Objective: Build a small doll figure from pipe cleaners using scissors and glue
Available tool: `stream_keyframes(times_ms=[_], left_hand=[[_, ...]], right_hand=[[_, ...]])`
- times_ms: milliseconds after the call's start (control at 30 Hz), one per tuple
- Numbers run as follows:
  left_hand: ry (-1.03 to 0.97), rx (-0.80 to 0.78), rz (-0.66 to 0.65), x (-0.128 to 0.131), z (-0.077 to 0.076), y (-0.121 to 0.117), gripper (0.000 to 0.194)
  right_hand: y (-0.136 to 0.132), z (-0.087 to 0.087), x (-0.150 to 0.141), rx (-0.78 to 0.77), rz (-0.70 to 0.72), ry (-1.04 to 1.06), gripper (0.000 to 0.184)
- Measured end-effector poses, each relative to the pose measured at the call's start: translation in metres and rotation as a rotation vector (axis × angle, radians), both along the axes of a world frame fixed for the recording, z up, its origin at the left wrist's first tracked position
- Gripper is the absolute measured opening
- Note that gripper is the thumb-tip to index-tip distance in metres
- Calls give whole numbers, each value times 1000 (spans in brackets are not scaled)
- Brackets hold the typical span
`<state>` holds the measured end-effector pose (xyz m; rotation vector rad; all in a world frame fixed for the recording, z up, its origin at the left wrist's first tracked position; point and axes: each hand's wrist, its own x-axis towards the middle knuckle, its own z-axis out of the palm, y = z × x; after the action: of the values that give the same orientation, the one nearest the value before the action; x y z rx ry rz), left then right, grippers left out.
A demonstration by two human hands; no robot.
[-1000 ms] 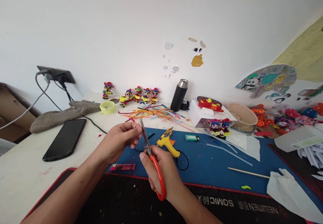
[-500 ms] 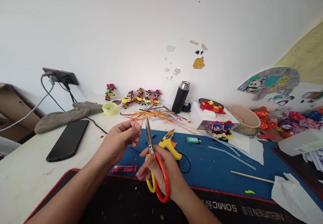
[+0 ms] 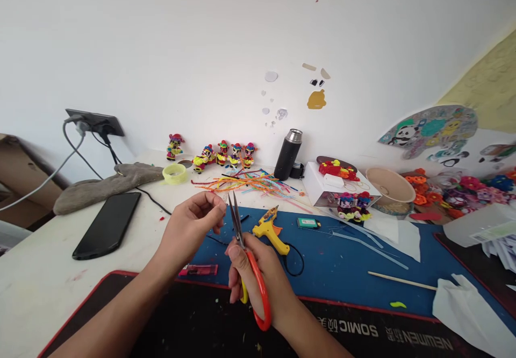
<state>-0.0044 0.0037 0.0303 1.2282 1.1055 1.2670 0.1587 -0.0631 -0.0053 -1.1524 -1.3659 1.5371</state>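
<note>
My right hand (image 3: 258, 274) grips a pair of scissors (image 3: 258, 288) with red and yellow handles; the blades point up and stand slightly apart. Left of the blades, my left hand (image 3: 197, 215) is pinched, thumb against forefinger. Something thin and pale seems to show at its fingertips, too small to name. Just beyond the right hand a yellow glue gun (image 3: 272, 231) lies on the blue mat (image 3: 338, 264). A pink utility knife (image 3: 198, 270) lies below the left hand. Behind the hands spreads a pile of colourful pipe cleaners (image 3: 250, 181).
Several small figures (image 3: 221, 154) stand along the wall, near a black thermos (image 3: 288, 154) and a white box (image 3: 322, 191). A black phone (image 3: 107, 226) and a roll of tape (image 3: 174, 173) are at left. Glue sticks (image 3: 371, 245), a wooden stick (image 3: 401, 280) and tissue (image 3: 470, 309) lie at right.
The scissors moved away from the left fingertips and spread, then their blades came closer together again. My left hand keeps its pinch. The view has shifted slightly.
</note>
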Motion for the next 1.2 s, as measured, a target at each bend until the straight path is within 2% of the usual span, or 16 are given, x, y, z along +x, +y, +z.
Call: stream_keyframes(times_ms=[167, 467, 1200], left_hand=[[136, 74, 59, 4, 3, -6, 27], [318, 212, 90, 3, -10, -8, 18], [538, 482, 165, 4, -8, -13, 8]], right_hand=[[-1, 1, 0, 40, 5, 25, 54], [-3, 2, 0, 68, 16, 34, 50], [-3, -4, 1, 56, 18, 18, 48]])
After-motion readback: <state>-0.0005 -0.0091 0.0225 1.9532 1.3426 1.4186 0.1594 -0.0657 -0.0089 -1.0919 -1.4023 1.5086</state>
